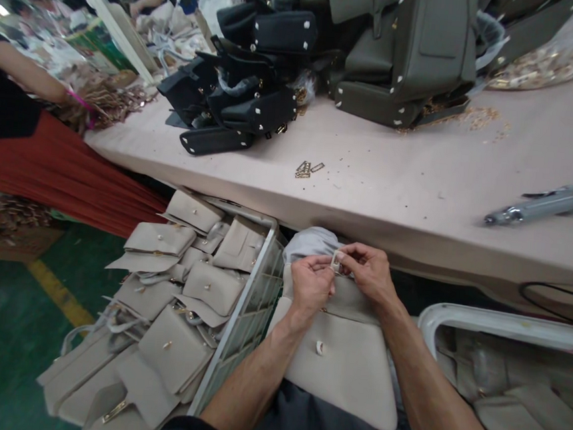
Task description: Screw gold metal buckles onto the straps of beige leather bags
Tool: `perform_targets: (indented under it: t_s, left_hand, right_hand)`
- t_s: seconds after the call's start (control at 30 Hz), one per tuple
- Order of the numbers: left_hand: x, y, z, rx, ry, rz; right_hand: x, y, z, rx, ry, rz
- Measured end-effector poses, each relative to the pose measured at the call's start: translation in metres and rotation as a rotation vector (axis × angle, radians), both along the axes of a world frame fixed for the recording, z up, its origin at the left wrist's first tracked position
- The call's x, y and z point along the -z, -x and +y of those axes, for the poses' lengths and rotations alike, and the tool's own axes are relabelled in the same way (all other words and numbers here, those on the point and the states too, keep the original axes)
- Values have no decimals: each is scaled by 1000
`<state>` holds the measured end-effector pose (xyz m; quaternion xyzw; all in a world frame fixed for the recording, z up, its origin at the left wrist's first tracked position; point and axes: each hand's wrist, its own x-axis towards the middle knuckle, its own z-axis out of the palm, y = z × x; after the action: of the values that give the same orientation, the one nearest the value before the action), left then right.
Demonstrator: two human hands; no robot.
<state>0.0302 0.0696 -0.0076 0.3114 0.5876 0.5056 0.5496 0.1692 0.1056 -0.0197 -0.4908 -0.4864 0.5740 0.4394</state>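
Just off the table edge [439, 245], left fingers [316, 263] and right fingers [356, 255] pinch a small fitting [336, 261].

Held bag [346, 371]: smooth, matt, leather-like

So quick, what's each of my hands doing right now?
Left hand: fingers curled at the beige bag; whether they grip can't be told.
Right hand: closed, thumb and finger pinching a small fitting.
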Motion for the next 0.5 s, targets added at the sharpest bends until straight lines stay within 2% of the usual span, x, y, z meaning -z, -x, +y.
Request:
perform_targets:
  t_s: [0.3, 0.5]
  left_hand:
    - [9, -1, 5, -7, 3, 57]
    - [7, 2, 4, 47, 22, 12]
  right_hand:
    - [11, 0, -2, 10, -40, 21]
    - [7, 2, -1, 39, -22, 22]
